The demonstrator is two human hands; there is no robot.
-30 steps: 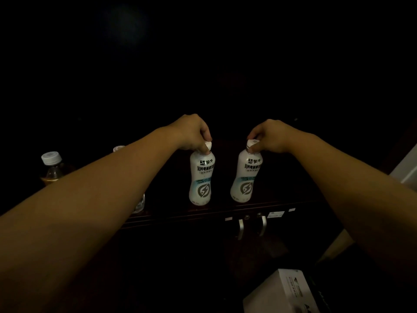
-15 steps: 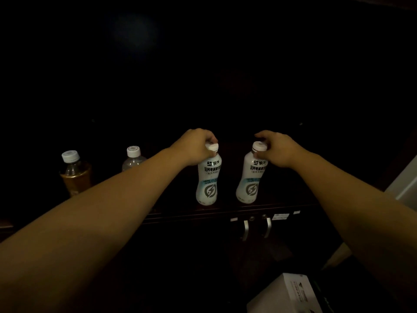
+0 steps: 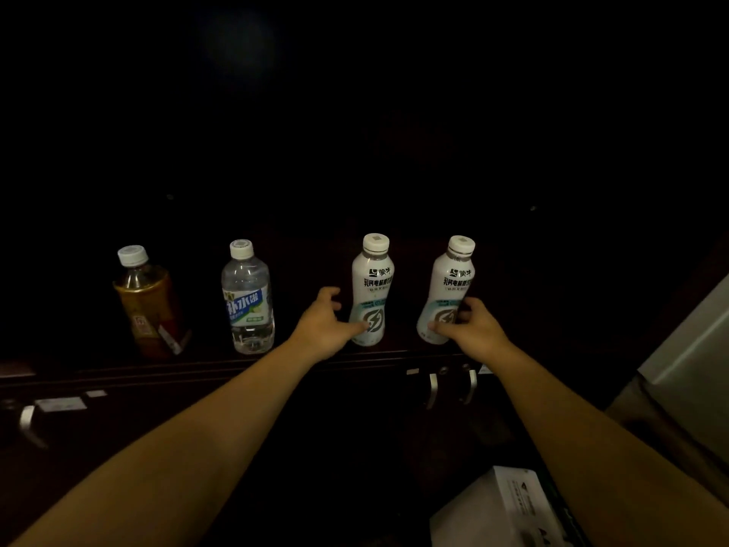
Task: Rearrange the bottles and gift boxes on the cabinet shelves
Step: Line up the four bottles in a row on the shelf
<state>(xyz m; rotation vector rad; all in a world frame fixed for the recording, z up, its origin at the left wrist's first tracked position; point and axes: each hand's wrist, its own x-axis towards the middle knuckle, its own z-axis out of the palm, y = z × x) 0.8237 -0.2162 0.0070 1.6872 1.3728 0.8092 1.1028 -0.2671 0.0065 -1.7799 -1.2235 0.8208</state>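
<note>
I am curling my left hand point(image 3: 324, 324) loosely open around one white plastic drink bottle point(image 3: 371, 290) on the dark wooden shelf point(image 3: 197, 367); my right hand point(image 3: 471, 327) is half-wrapping its twin bottle point(image 3: 447, 294), steadying both upright.

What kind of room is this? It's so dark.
Probably a home or office storage corner, though it is too dim to be sure. Drink bottles line a dark wooden cabinet shelf, doors with metal handles sit below, and a white box lies by the floor.

Four bottles point(image 3: 372, 290) stand in a row on the shelf point(image 3: 221, 365).
</note>
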